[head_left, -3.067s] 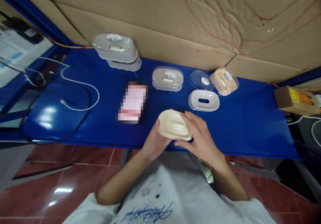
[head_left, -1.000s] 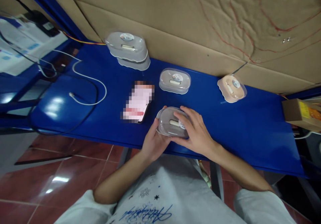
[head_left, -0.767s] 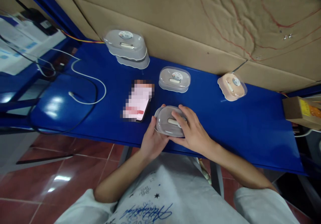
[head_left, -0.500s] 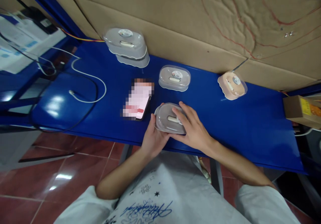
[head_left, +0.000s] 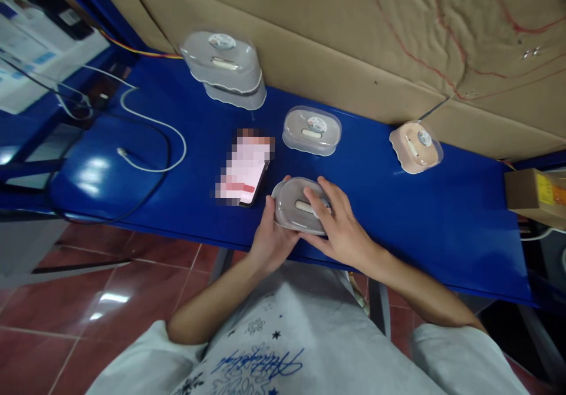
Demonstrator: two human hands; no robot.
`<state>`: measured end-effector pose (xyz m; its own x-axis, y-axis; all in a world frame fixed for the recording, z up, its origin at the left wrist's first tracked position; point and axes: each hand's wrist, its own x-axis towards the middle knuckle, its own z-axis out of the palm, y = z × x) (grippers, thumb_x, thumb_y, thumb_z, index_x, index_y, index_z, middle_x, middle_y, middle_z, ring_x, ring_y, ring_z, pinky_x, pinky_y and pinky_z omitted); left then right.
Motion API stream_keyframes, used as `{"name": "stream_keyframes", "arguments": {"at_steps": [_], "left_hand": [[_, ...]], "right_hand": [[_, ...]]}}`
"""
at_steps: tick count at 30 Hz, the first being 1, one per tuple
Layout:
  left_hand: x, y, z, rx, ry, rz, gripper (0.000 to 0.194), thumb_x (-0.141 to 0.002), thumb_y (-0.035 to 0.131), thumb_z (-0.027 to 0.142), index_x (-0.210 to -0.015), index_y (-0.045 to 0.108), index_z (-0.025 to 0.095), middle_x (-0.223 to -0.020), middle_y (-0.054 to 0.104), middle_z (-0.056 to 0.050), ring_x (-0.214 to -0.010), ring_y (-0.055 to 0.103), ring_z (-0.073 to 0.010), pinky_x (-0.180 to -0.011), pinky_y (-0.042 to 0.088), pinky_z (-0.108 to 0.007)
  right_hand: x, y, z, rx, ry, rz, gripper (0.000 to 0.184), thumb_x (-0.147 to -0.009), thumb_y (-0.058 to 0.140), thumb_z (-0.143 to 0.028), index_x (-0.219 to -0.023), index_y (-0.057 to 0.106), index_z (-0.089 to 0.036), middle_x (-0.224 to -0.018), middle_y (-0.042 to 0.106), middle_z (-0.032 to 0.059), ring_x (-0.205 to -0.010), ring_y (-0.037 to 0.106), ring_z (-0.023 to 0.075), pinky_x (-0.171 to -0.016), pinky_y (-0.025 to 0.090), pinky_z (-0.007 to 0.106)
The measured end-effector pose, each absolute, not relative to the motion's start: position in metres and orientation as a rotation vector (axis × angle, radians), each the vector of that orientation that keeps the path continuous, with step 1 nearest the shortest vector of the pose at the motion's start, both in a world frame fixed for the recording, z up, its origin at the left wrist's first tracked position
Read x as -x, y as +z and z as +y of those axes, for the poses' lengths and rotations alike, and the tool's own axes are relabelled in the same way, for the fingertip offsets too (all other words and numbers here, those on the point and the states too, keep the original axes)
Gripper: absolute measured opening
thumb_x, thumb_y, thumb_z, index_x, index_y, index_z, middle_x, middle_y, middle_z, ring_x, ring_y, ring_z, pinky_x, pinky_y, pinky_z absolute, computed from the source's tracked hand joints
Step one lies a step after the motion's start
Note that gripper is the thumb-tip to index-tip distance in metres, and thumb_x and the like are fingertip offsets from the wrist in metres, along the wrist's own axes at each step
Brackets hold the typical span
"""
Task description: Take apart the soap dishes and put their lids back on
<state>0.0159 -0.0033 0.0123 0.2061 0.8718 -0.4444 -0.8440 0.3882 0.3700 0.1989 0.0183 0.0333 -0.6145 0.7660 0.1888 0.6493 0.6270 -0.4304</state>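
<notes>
1. The left hand (head_left: 273, 239) is gripping the grey lidded box (head_left: 290, 207) from its left end and near side, its fingers clamping on the edge, the thumb showing.
2. The right hand (head_left: 347, 224) is holding the same box from the right; its fingers are spreading apart over the clear lid, partly covering a round sticker, and the thumb is lying along the near edge.
3. That box is sitting between both hands, over the near part of the blue desk (head_left: 420, 230), its pale slot facing up.
4. A phone (head_left: 247, 165), its screen pixelated, is lying just left of the box.
5. Behind, a second grey box (head_left: 303, 140) is standing near the cardboard wall (head_left: 318, 41), with two stacked boxes (head_left: 234, 71) resting farther left.
6. A peach box (head_left: 407, 158) is standing toward the right.
</notes>
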Motion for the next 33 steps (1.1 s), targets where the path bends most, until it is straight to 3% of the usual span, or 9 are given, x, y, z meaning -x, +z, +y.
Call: {"name": "stream_keyframes", "arguments": {"at_steps": [5,11,15,19,22,24,27,29,33], "left_hand": [[-0.015,0.011,-0.002,-0.034,1.157,0.645,0.061,-0.105,0.060,0.062,-0.159,0.054,0.035,-0.155,0.066,-0.006,-0.145,0.060,-0.0334,-0.113,0.056,-0.047],[-0.014,0.007,-0.003,-0.111,1.079,0.615,0.064,-0.099,0.070,0.061,-0.154,0.060,0.030,-0.148,0.071,-0.008,-0.148,0.057,-0.0353,-0.114,0.056,-0.047],[-0.019,0.007,-0.001,-0.134,1.033,0.661,0.057,-0.102,0.069,0.054,-0.150,0.065,0.022,-0.146,0.072,-0.012,-0.149,0.058,-0.0339,-0.122,0.049,-0.051],[-0.021,0.008,0.000,-0.146,1.038,0.636,0.051,-0.106,0.065,0.035,-0.156,0.059,0.024,-0.150,0.070,-0.012,-0.150,0.057,-0.0291,-0.131,0.038,-0.050],[-0.019,0.011,0.000,-0.201,1.006,0.596,0.054,-0.105,0.065,0.035,-0.157,0.058,0.023,-0.154,0.067,-0.015,-0.153,0.054,-0.0316,-0.132,0.034,-0.052],[-0.017,0.013,0.000,-0.234,0.994,0.598,0.051,-0.104,0.067,0.035,-0.153,0.062,0.023,-0.155,0.065,-0.016,-0.154,0.052,-0.0336,-0.131,0.035,-0.053],[-0.016,0.014,0.000,-0.280,0.978,0.621,0.045,-0.102,0.067,0.035,-0.146,0.069,0.022,-0.154,0.066,-0.016,-0.151,0.054,-0.0358,-0.127,0.039,-0.053],[-0.015,0.014,0.000,-0.308,0.968,0.637,0.043,-0.101,0.068,0.036,-0.142,0.071,0.021,-0.152,0.067,-0.016,-0.148,0.056,-0.0363,-0.123,0.043,-0.053],[-0.016,0.011,0.000,-0.355,0.961,0.667,0.039,-0.099,0.070,0.038,-0.133,0.077,0.019,-0.144,0.072,-0.016,-0.138,0.063,-0.0347,-0.111,0.052,-0.047]], "right_hand": [[-0.204,0.032,0.028,1.089,0.500,-2.513,0.102,-0.103,0.070,-0.045,-0.175,-0.002,-0.040,-0.177,0.026,0.0172,-0.162,0.033,0.0446,-0.125,0.041,0.072],[-0.223,0.033,0.043,1.028,0.678,-2.437,0.102,-0.095,0.078,-0.053,-0.174,0.015,-0.040,-0.172,0.034,0.0150,-0.159,0.040,0.0392,-0.125,0.046,0.063],[-0.240,0.035,0.052,1.049,0.660,-2.495,0.097,-0.095,0.078,-0.054,-0.173,0.023,-0.037,-0.171,0.037,0.0147,-0.157,0.043,0.0386,-0.125,0.046,0.062],[-0.265,0.033,0.071,1.151,0.566,-2.517,0.091,-0.093,0.079,-0.053,-0.170,0.032,-0.036,-0.171,0.041,0.0137,-0.156,0.045,0.0390,-0.124,0.046,0.063],[-0.286,0.029,0.092,1.277,0.434,-2.482,0.088,-0.091,0.079,-0.055,-0.166,0.039,-0.031,-0.169,0.046,0.0152,-0.156,0.045,0.0410,-0.124,0.042,0.066],[-0.297,0.026,0.106,1.381,0.295,-2.460,0.086,-0.091,0.076,-0.061,-0.164,0.043,-0.031,-0.173,0.042,0.0144,-0.160,0.037,0.0433,-0.128,0.033,0.069],[-0.314,0.024,0.122,1.523,0.102,-2.410,0.092,-0.091,0.069,-0.073,-0.167,0.039,-0.031,-0.182,0.023,0.0130,-0.168,0.018,0.0451,-0.131,0.018,0.073],[-0.329,0.023,0.127,1.581,0.060,-2.348,0.091,-0.097,0.058,-0.076,-0.171,0.032,-0.029,-0.184,0.015,0.0141,-0.170,0.013,0.0431,-0.130,0.016,0.073],[-0.366,0.018,0.134,1.897,-0.067,-2.021,0.083,-0.103,0.045,-0.071,-0.170,0.031,-0.023,-0.180,0.022,0.0211,-0.167,0.021,0.0433,-0.127,0.023,0.073]]}}
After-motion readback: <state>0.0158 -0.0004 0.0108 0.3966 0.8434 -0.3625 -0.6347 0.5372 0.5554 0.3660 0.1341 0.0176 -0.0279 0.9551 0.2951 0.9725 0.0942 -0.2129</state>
